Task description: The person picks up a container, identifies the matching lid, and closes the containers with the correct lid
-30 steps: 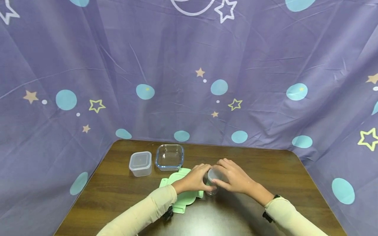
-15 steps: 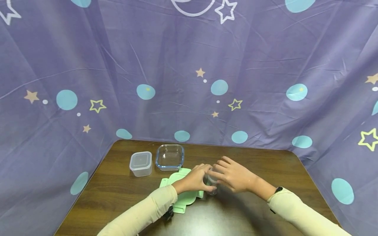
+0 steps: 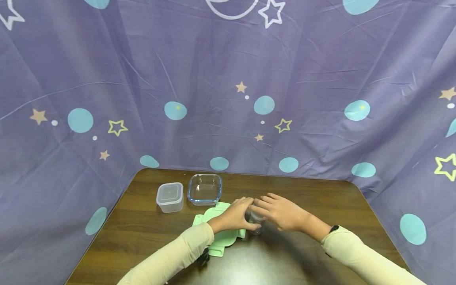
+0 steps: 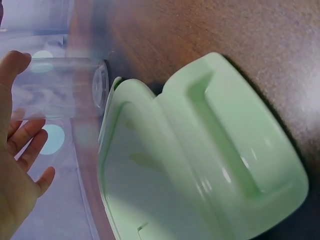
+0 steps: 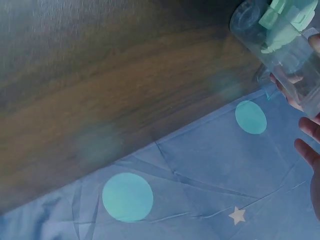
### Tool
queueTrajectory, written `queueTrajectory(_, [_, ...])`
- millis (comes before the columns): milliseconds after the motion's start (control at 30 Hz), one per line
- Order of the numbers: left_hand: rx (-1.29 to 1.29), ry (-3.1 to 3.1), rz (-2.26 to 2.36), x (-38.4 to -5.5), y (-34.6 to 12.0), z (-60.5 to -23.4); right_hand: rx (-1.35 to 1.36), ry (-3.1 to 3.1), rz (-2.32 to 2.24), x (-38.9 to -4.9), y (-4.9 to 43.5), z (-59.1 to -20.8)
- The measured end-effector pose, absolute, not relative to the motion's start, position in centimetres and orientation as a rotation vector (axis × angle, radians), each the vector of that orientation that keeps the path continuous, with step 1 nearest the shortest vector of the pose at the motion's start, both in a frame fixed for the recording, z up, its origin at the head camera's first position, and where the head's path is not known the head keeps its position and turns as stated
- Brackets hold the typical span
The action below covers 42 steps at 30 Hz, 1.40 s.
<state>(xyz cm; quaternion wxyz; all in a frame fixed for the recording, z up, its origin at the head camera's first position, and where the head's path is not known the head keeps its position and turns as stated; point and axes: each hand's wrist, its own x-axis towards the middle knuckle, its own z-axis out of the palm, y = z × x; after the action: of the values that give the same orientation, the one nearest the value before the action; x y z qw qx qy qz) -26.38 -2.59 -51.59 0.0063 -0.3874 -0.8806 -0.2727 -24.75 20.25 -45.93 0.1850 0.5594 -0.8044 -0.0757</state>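
My left hand [image 3: 233, 215] grips a clear cylindrical jar [image 3: 255, 229] by its side, thumb in front and fingers behind. In the left wrist view the see-through jar [image 4: 62, 87] stands with its base on the table. Over the jar's top, my right hand [image 3: 285, 213] bends its fingers at the lid; the right thumb is hidden in the head view. The right wrist view catches only fingertips [image 5: 310, 129] close by the jar's upper end. Beneath my left forearm and hand lies a pale green lid with side flaps [image 3: 228, 239], partly covered.
A square glass container [image 3: 204, 202] with a bluish rim stands behind the green lid. Left of it is a small frosted plastic box [image 3: 170, 200] with its lid on. The brown wooden table [image 3: 320, 198] ends at a purple patterned curtain [image 3: 228, 134].
My right hand has let its fingers spread off the jar's top, turned, and drawn them back together over it. My left hand and the jar have stayed in place.
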Motion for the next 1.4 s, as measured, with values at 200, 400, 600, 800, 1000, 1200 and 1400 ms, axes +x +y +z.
queueTrajectory(200, [-1.215,-2.712,-0.786,-26.4,-2.6,-51.7,1.516,-2.259,-0.175,-24.5,20.1,-46.5])
queueTrajectory(400, [-1.221,-2.666,-0.767,-26.4,-2.6,-51.5,1.472,-2.245,-0.142,-24.5,20.0,-46.8])
queueTrajectory(600, [-1.209,-2.681,-0.784,-26.2,-2.6,-51.7,1.452,-2.238,-0.096,-24.2,19.8,-47.0])
queueTrajectory(800, [-1.197,-2.701,-0.796,-26.3,-2.7,-51.7,1.42,-2.278,-0.087,-24.0,19.6,-47.0])
queueTrajectory(1000, [-1.196,-2.695,-0.805,-26.3,-2.7,-51.9,1.414,-2.293,-0.052,-24.0,19.4,-47.3])
queueTrajectory(1200, [-1.192,-2.662,-0.801,-26.2,-2.6,-52.0,1.379,-2.271,0.02,-23.9,19.1,-47.5])
queueTrajectory(1400, [-1.175,-2.67,-0.807,-26.3,-2.5,-52.2,1.337,-2.287,0.095,-23.7,18.8,-47.5])
